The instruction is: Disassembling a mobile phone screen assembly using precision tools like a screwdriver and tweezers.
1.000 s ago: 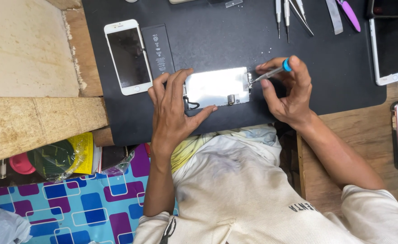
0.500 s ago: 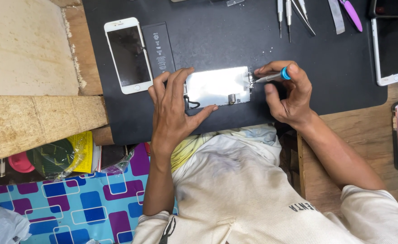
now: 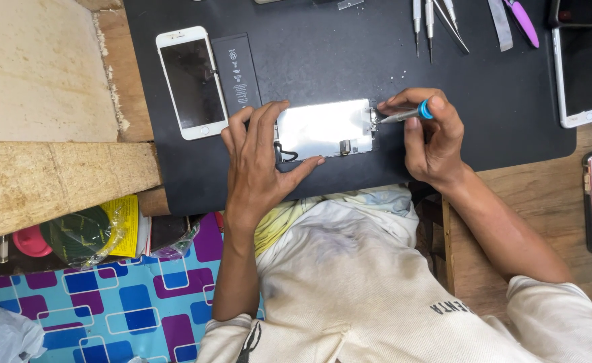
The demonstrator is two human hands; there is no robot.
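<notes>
Right hand (image 3: pixel 434 138) pinch-grip on screwdriver (image 3: pixel 403 115)

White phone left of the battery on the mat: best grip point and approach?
Pinch the white phone across its long side edges, coming from above. It lies flat, screen up; its left edge is clear, but the black battery lies close on the right.
</notes>
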